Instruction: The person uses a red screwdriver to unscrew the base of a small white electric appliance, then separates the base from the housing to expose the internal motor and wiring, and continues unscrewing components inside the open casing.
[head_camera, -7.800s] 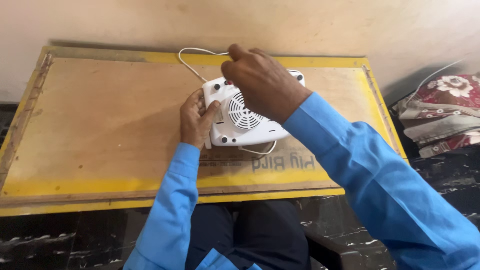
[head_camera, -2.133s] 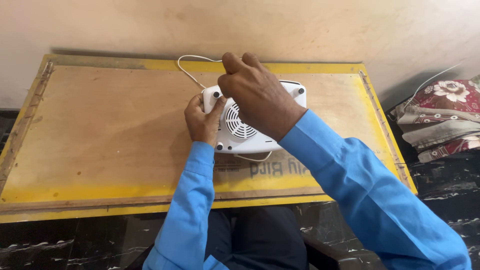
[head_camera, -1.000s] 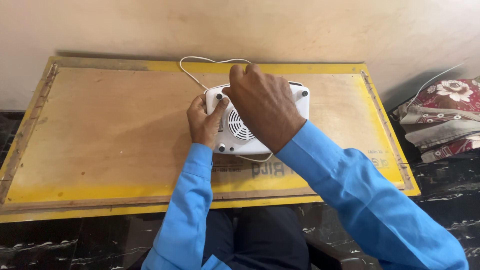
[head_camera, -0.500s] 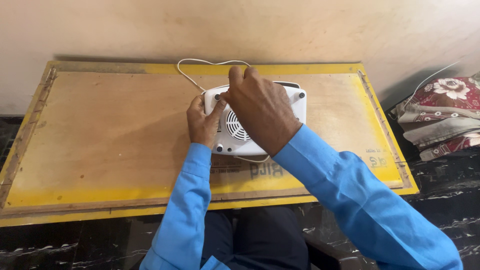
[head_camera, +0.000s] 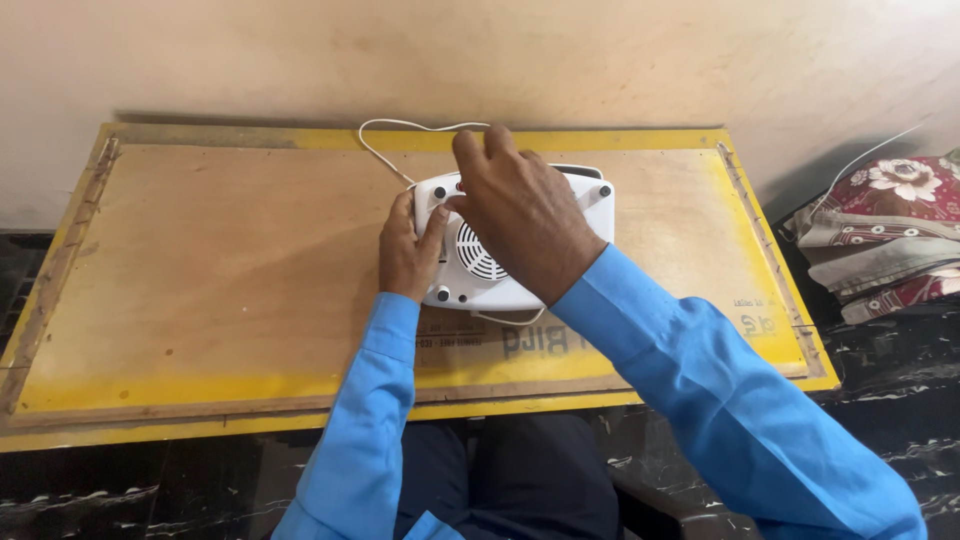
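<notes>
A white plastic appliance (head_camera: 590, 205) with a round vent grille and dark screw holes lies flat on a wooden board (head_camera: 230, 270). My left hand (head_camera: 408, 250) grips its left edge, fingers curled over the casing. Over the top of the appliance reaches my right hand (head_camera: 520, 215), fingertips pinched at the far left corner; whether they hold a small tool or screw cannot be seen. A white cord (head_camera: 400, 130) loops from the appliance toward the wall.
The board has a yellow painted border (head_camera: 640, 140) and sits against a beige wall. Folded patterned cloths (head_camera: 880, 230) are stacked at the right. A dark marbled floor (head_camera: 100, 490) and my dark trousers show below the board's near edge.
The right hand's fingertips have shifted slightly around the appliance's far left corner. The left hand keeps its grip on the left edge; the appliance has barely moved.
</notes>
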